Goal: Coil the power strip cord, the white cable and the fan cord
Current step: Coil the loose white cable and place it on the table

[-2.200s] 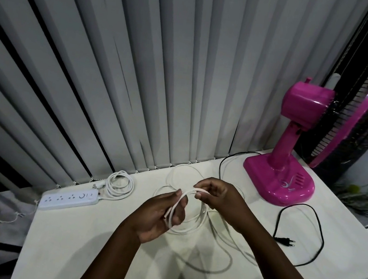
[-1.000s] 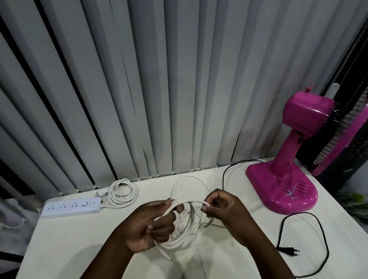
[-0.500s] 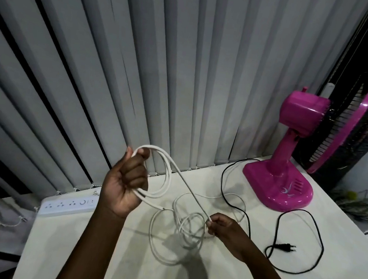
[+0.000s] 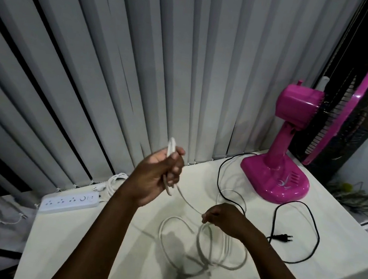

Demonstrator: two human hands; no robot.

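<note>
While left hand (image 4: 152, 177) grips white cable (image 4: 188, 205) raised, right hand (image 4: 223, 219) pinches it lower.

Fan (image 4: 323, 126) grille cut by right edge, power strip cord (image 4: 116, 180) partly hidden behind left forearm

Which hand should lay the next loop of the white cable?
Right hand, probably. It pinches the white cable just above the loose loops on the table, so it can feed slack. The left hand is raised, gripping the gathered end.
</note>
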